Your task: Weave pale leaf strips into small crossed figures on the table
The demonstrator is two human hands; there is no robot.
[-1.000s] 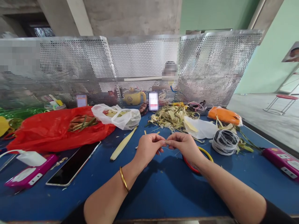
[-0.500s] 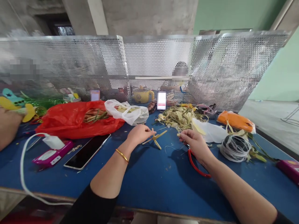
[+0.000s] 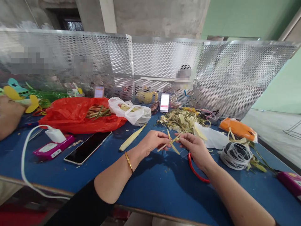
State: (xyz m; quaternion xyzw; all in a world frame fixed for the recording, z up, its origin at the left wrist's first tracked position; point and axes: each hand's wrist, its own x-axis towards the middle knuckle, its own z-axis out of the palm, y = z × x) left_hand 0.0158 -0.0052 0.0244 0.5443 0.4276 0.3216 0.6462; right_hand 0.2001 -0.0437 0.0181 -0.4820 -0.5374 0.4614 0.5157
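A small cross-shaped piece of pale dried strips (image 3: pixel 174 147) is above the blue table, between my two hands. The fingers of my left hand (image 3: pixel 156 141) pinch its left side. My right hand (image 3: pixel 191 144) has its fingertips closed at the right side of the piece, touching it near the middle. Red-handled pliers (image 3: pixel 196 171) lie under my right hand, their jaws hidden. A long pale husk (image 3: pixel 132 137) lies on the table left of my left hand. Behind my hands is a heap of dried leaves (image 3: pixel 182 121).
Red bag (image 3: pixel 68 114), white bag (image 3: pixel 139 115), phone (image 3: pixel 88 149) and purple power strip (image 3: pixel 55 147) with cable are left. Wire coil (image 3: pixel 236 156) and orange packet (image 3: pixel 238 128) are right. Perforated screen (image 3: pixel 162 59) stands behind; a person's arm (image 3: pixel 9 117) is at far left.
My left hand has moved right with the cross-shaped piece, and my right hand now meets it. The pale husk left of my left hand has come into view.
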